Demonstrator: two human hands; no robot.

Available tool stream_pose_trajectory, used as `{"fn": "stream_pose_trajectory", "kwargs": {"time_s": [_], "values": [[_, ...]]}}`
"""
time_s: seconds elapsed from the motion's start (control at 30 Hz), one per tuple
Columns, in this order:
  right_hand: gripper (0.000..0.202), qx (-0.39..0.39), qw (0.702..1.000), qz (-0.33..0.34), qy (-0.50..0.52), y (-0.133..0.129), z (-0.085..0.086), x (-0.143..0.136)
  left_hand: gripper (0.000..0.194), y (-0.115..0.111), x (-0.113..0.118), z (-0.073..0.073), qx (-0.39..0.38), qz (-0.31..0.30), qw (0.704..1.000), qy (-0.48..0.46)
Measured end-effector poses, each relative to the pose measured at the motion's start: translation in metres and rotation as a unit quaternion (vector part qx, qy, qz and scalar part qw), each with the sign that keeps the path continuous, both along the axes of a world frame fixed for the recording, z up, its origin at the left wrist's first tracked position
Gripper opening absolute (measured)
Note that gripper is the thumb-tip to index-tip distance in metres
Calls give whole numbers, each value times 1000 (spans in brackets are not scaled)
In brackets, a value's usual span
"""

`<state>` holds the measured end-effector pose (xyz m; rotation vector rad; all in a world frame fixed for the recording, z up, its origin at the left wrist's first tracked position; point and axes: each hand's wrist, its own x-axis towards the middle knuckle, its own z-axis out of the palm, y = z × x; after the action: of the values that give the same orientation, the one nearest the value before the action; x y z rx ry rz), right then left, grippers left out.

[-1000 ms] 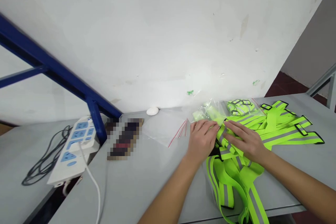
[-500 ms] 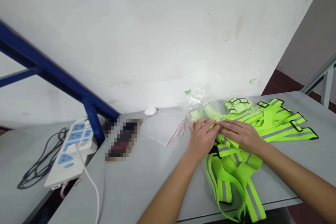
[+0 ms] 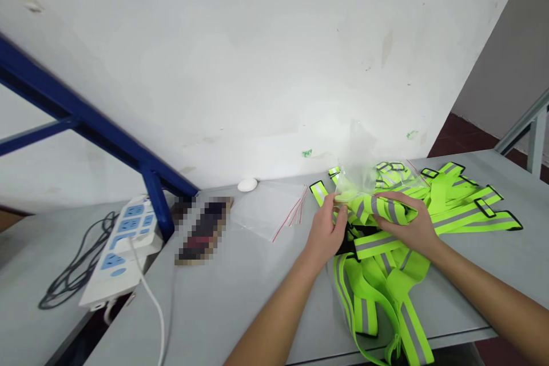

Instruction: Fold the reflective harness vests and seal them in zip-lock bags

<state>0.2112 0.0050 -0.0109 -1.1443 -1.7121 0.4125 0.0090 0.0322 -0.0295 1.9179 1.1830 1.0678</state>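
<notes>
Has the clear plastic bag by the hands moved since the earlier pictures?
Yes. The clear plastic bag has risen off the grey table, now standing up against the white wall.

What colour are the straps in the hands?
Neon yellow-green straps with grey reflective stripes, seen in the head view.

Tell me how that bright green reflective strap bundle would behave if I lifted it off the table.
The strap bundle is probably floppy: its loops sag over the table edge. It looks light, since the right hand and left hand lift the folded part with fingertips. It may tangle, because many loops overlap in the pile.
</notes>
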Motion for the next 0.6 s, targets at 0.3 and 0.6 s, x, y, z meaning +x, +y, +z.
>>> {"fn": "stream_pose_trajectory", "kwargs": {"time_s": [0.3, 0.6], "values": [[36, 127, 987, 26, -99, -6, -1, -4, 23, 4, 1, 11, 98, 123, 938, 308], [53, 257, 927, -6, -274, -4, 1, -10, 32, -17, 22, 11, 34, -18, 986, 165]]}}
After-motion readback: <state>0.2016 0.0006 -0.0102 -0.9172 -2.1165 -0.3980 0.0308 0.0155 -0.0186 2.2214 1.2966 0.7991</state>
